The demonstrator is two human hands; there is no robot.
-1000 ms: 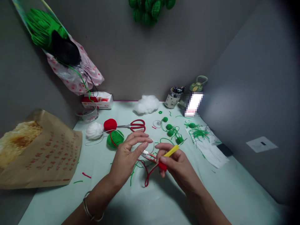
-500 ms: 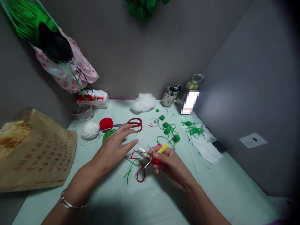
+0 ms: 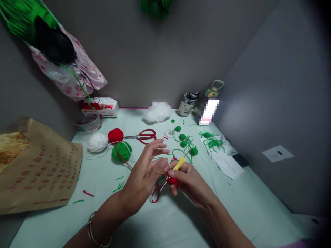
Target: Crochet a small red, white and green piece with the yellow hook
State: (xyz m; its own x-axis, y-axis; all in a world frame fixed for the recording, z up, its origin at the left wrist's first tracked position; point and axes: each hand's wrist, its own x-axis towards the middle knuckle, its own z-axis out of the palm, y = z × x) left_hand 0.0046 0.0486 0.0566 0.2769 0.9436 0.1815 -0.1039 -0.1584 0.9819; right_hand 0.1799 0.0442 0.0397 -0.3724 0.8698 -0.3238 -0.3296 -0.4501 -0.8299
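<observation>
My right hand [image 3: 187,181] is closed round a crochet hook [image 3: 179,164] with a yellow handle; its metal shaft slants down to the left. A small red yarn piece [image 3: 173,181] sits in the same fingers, and a red yarn loop [image 3: 155,196] hangs below it. White yarn shows at the right fingertips. Beside it, my left hand [image 3: 147,172] has its fingers stretched out and apart, its thumb by the right fingertips. Whether the thumb touches the white yarn I cannot tell. Left of this hand lie a green yarn ball [image 3: 121,152], a red yarn ball [image 3: 115,135] and a white yarn ball [image 3: 97,142].
Red-handled scissors [image 3: 147,135] lie behind my left hand. White stuffing [image 3: 157,112], a pen cup [image 3: 186,105] and a bottle [image 3: 212,92] stand along the back. Small green balls [image 3: 183,143] and green scraps [image 3: 216,142] lie right; a paper bag [image 3: 49,172] is left.
My left hand has moved right, from over the green yarn ball to beside my right hand. It now hides the small metal blades seen before. My right hand keeps the hook and red piece.
</observation>
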